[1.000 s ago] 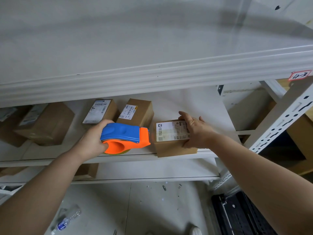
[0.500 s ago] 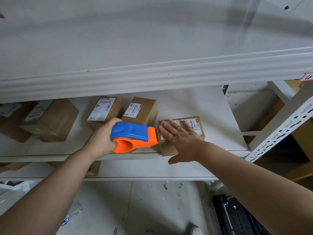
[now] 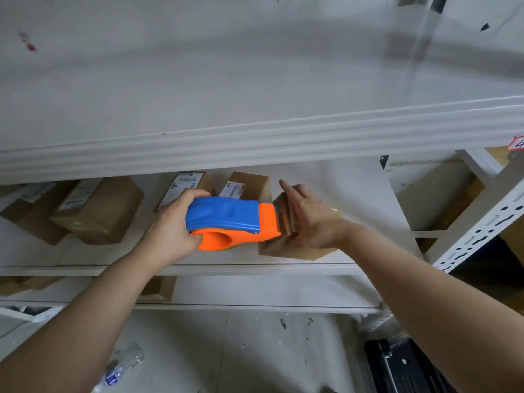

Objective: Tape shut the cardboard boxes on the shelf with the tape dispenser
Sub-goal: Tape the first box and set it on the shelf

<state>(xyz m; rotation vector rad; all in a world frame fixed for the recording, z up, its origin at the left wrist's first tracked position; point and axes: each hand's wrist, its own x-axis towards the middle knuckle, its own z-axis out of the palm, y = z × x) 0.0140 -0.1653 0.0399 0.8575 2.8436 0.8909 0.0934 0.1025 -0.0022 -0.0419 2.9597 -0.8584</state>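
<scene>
Tape dispenser meets small box at the shelf's front edge

The left hand [image 3: 170, 231] is clenched round the blue-and-orange tape dispenser [image 3: 226, 219], thumb underneath by the orange hub; its orange nose touches the left face of a small cardboard box [image 3: 286, 251] just right of that grip; the right hand [image 3: 314, 219] lies against the box, fingers straight, motion-blurred; the box sits on the white shelf [image 3: 85, 269]; other labelled boxes [image 3: 99, 211] stand behind.

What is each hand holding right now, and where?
Left hand grips the tape dispenser by its blue rear end; right hand braces the cardboard box with straight fingers.
</scene>
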